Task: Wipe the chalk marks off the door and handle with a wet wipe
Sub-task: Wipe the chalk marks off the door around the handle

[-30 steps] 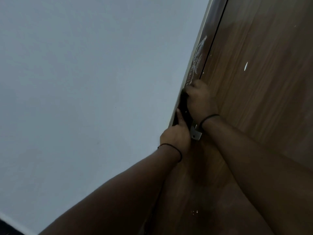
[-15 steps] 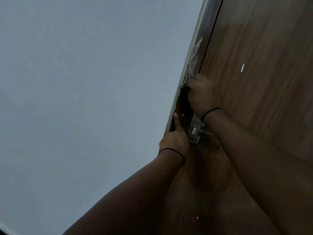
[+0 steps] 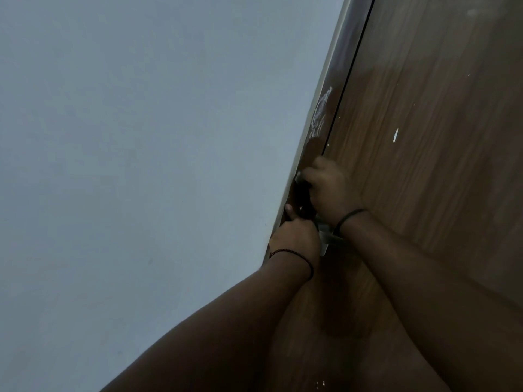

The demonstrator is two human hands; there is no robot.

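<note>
The brown wooden door [image 3: 424, 165] fills the right side. White chalk marks [image 3: 319, 114] smear the door frame strip [image 3: 336, 60] beside it, and a small white fleck [image 3: 395, 135] sits on the door face. My right hand [image 3: 329, 188] is curled against the frame just below the chalk, pinching a wet wipe [image 3: 298, 174] of which only a pale corner shows at the fingertips. Below it, my left hand [image 3: 295, 236] is at the door edge with the thumb pointing up; its fingers are hidden. A metal handle plate [image 3: 325, 240] peeks out between my wrists.
A plain pale grey wall [image 3: 141, 165] takes up the whole left side, right up to the frame. Small white specks [image 3: 319, 384] lie on the lower door. The lighting is dim.
My right hand rubbed up and then back down the frame. The lower part of the chalk smear is gone, leaving bare wood above the fingers. My left hand shifted over the handle plate.
</note>
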